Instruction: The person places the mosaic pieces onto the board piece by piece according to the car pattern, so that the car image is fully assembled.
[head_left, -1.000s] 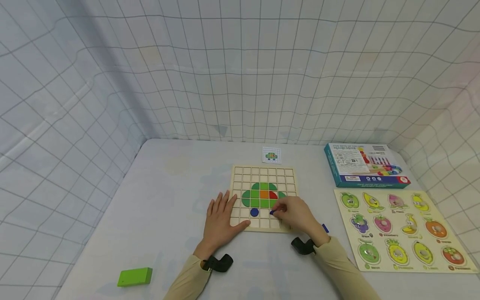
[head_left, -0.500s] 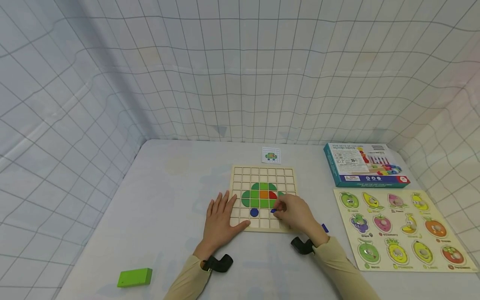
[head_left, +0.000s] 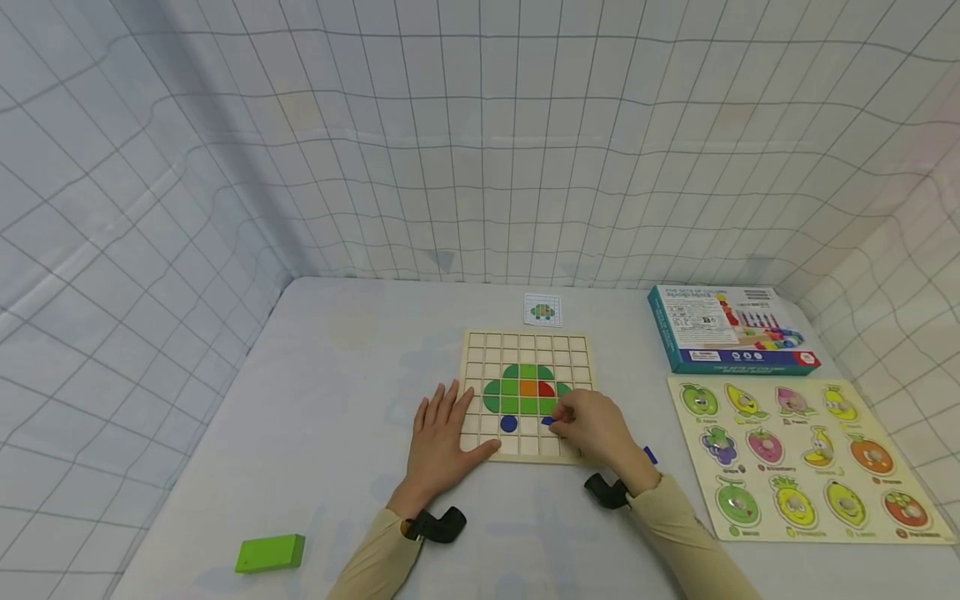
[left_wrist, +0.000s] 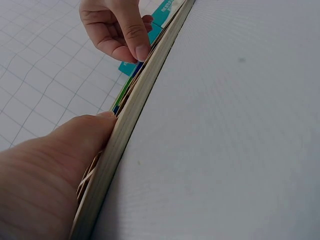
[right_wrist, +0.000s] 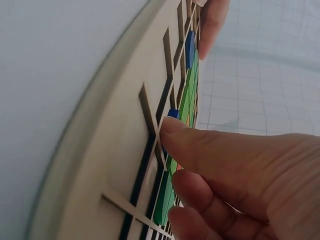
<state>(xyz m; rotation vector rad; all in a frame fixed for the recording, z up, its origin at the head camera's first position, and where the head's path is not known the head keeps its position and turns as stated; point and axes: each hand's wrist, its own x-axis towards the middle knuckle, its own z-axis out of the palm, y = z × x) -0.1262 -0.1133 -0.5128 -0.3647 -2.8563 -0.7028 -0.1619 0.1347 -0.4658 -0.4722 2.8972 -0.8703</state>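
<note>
A wooden grid board lies on the white table, with green, orange and red pieces forming a shape in its cells. One blue disc sits in a cell below the green pieces. My left hand rests with fingers spread on the board's left edge, the thumb near its bottom edge. Over the board's lower right, my right hand pinches a small blue piece between thumb and fingers. In the right wrist view the thumb covers much of that blue piece. Its full outline is hidden.
A small picture card lies behind the board. To the right are a boxed toy set and a fruit puzzle board. A green block lies at the lower left. Another blue piece shows beside the right wrist.
My right hand has shifted very slightly right and away from me, with the blue piece still pinched. The left hand has stayed in place on the board.
</note>
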